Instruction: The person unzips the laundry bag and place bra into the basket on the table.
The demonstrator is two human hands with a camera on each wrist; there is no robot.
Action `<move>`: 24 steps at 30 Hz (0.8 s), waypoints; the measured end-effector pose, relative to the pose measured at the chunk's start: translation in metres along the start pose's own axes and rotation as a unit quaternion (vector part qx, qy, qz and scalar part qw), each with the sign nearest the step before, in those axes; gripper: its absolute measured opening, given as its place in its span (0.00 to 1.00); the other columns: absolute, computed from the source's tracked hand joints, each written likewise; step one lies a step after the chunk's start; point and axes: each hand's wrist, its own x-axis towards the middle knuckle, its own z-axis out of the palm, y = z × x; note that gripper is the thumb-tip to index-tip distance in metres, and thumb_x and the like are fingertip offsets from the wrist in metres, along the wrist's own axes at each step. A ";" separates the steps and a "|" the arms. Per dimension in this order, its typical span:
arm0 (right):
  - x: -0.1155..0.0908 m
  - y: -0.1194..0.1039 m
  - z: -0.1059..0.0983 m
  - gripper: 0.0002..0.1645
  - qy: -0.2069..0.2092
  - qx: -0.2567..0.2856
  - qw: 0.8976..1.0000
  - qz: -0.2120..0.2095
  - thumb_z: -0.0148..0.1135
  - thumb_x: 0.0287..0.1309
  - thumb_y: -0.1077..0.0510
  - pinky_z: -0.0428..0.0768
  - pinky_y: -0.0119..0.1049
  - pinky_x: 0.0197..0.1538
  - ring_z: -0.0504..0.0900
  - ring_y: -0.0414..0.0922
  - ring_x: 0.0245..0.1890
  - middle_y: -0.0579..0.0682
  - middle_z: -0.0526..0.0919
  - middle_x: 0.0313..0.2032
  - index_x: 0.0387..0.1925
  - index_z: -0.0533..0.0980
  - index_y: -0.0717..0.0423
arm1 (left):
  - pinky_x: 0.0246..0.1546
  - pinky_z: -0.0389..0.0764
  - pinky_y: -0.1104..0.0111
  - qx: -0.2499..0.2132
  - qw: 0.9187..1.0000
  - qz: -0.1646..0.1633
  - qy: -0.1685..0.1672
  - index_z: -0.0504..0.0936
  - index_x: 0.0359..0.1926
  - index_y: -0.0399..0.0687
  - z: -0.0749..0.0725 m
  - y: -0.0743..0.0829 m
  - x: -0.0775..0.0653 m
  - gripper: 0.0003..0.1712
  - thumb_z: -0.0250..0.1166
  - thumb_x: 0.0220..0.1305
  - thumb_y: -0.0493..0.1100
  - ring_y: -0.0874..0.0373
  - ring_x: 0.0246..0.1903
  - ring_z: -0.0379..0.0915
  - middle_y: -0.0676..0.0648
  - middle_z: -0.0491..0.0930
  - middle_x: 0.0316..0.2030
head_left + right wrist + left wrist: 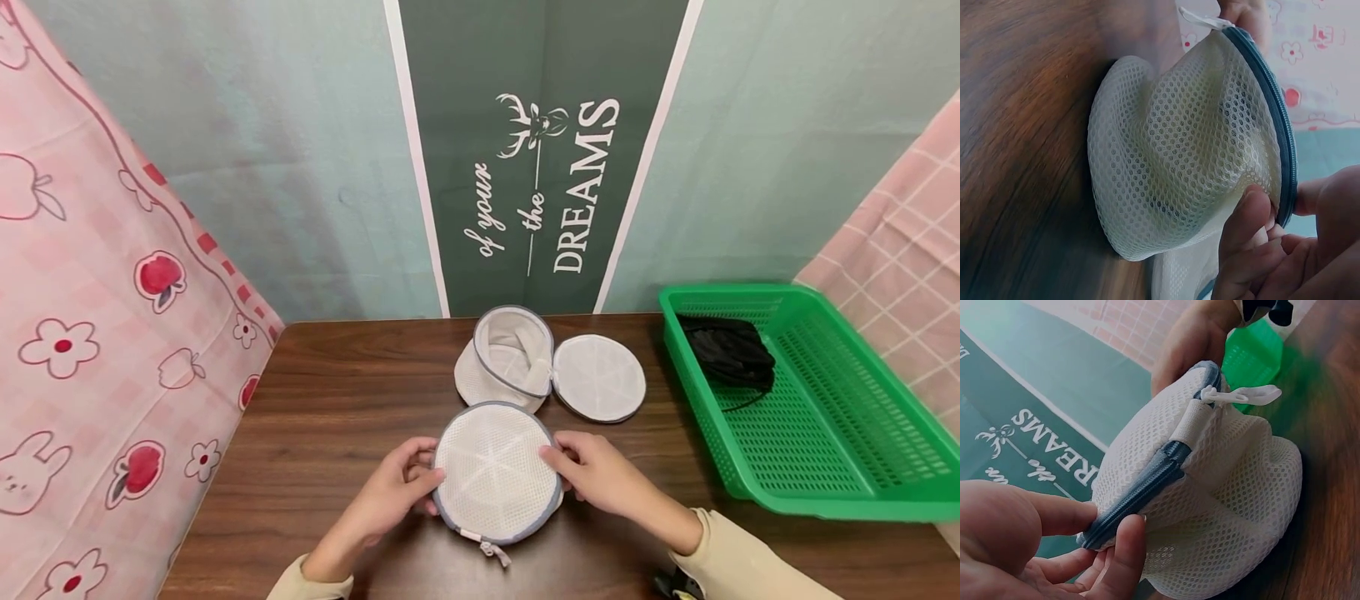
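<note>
Both hands hold a round white mesh laundry bag (497, 475) by its blue-grey zippered rim, above the front of the table. My left hand (397, 487) pinches the rim at the left side between thumb and fingers. On the opposite side my right hand (600, 473) pinches the same rim, its thumb on top. The bag's zipper runs along the edge, and a white zipper pull (1241, 395) dangles from it. Beneath the lid, the mesh body (1179, 150) sags in soft folds down to the table. The lid lies flat over the body.
Just behind stands another mesh bag (487, 385), its round mouth open and its lid (600, 379) folded out to the right. A green plastic basket (705, 408) at the right holds a black cloth item (727, 352). Curtains with prints hang behind the wooden table (322, 408).
</note>
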 end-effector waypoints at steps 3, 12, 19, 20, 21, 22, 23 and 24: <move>-0.002 0.002 -0.005 0.22 0.005 -0.002 1.000 0.002 0.57 0.74 0.46 0.75 0.33 0.19 0.72 0.37 0.13 0.45 0.74 0.16 0.23 0.69 0.51 | 0.28 0.84 0.69 0.000 1.000 0.003 -0.005 0.61 0.65 0.21 0.004 0.000 0.003 0.27 0.60 0.71 0.30 0.59 0.31 0.77 0.34 0.76 0.51; -0.003 0.009 -0.015 0.23 0.027 -0.013 1.000 0.005 0.58 0.73 0.49 0.73 0.33 0.19 0.71 0.38 0.12 0.41 0.70 0.14 0.21 0.68 0.52 | 0.30 0.83 0.71 0.000 1.000 0.002 -0.001 0.61 0.65 0.21 0.016 -0.001 0.015 0.28 0.59 0.71 0.29 0.59 0.33 0.77 0.33 0.75 0.52; -0.002 0.014 -0.018 0.24 0.038 -0.018 0.999 0.020 0.58 0.73 0.48 0.72 0.33 0.19 0.71 0.39 0.12 0.44 0.70 0.14 0.21 0.68 0.52 | 0.29 0.83 0.71 -0.001 1.000 0.006 0.005 0.62 0.65 0.21 0.022 -0.005 0.021 0.26 0.59 0.71 0.28 0.60 0.34 0.78 0.33 0.75 0.50; -0.002 0.014 -0.018 0.24 0.040 -0.019 0.999 0.020 0.58 0.73 0.48 0.72 0.33 0.19 0.72 0.39 0.12 0.43 0.71 0.14 0.21 0.68 0.52 | 0.30 0.83 0.71 0.000 1.000 0.006 0.006 0.62 0.65 0.21 0.022 -0.005 0.022 0.26 0.59 0.71 0.28 0.60 0.34 0.78 0.33 0.75 0.50; -0.002 0.015 -0.018 0.24 0.041 -0.019 0.999 0.020 0.58 0.73 0.48 0.72 0.33 0.19 0.72 0.39 0.12 0.43 0.71 0.14 0.21 0.68 0.52 | 0.30 0.83 0.71 0.000 1.000 0.006 0.008 0.62 0.65 0.21 0.023 -0.005 0.022 0.26 0.59 0.71 0.29 0.60 0.34 0.77 0.33 0.75 0.50; -0.002 0.015 -0.018 0.24 0.042 -0.019 0.999 0.020 0.58 0.73 0.48 0.72 0.33 0.19 0.72 0.39 0.12 0.43 0.71 0.14 0.21 0.68 0.52 | 0.30 0.83 0.71 -0.001 1.000 0.005 0.009 0.62 0.65 0.21 0.023 -0.005 0.022 0.26 0.59 0.71 0.29 0.60 0.34 0.77 0.33 0.75 0.50; -0.002 0.016 -0.018 0.24 0.043 -0.018 0.999 0.020 0.58 0.73 0.48 0.72 0.33 0.19 0.71 0.39 0.12 0.43 0.71 0.14 0.21 0.68 0.52 | 0.30 0.83 0.71 -0.002 1.000 0.004 0.010 0.62 0.65 0.21 0.023 -0.006 0.022 0.27 0.59 0.71 0.30 0.60 0.34 0.77 0.34 0.75 0.50; -0.002 0.016 -0.018 0.24 0.044 -0.018 0.999 0.020 0.58 0.73 0.48 0.72 0.33 0.19 0.71 0.39 0.12 0.43 0.70 0.14 0.21 0.68 0.52 | 0.30 0.83 0.71 -0.002 1.000 0.002 0.012 0.61 0.65 0.21 0.023 -0.006 0.021 0.27 0.59 0.72 0.30 0.60 0.34 0.77 0.34 0.75 0.50</move>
